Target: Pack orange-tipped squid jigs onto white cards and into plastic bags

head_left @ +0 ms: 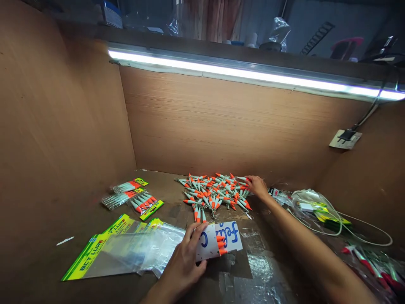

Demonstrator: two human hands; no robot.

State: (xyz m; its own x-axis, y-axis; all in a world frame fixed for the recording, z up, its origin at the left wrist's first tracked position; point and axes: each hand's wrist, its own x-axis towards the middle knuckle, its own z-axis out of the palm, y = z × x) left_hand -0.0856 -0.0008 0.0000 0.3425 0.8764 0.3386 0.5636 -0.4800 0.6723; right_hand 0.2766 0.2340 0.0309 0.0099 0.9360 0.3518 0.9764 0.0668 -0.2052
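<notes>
My left hand [186,253] is closed around a white card [205,249] with blue handwriting, tilted above the table near the front. Several orange-tipped fishing lures [221,245] lie against the card, their other ends hidden. A heap of pale green and orange fishing lures [215,192] with metal hooks spreads over the table at the back. At the heap's right edge my right hand [257,186] has its fingers pinched on the end of one lure [242,178].
Clear bags with yellow "BCT LURE" headers [91,255] lie at left, below several filled packets of lures [145,202]. At right are a white cord [363,241], plastic packaging [303,200] and red-tipped items [370,266]. A lit tube [240,74] spans the wooden back wall.
</notes>
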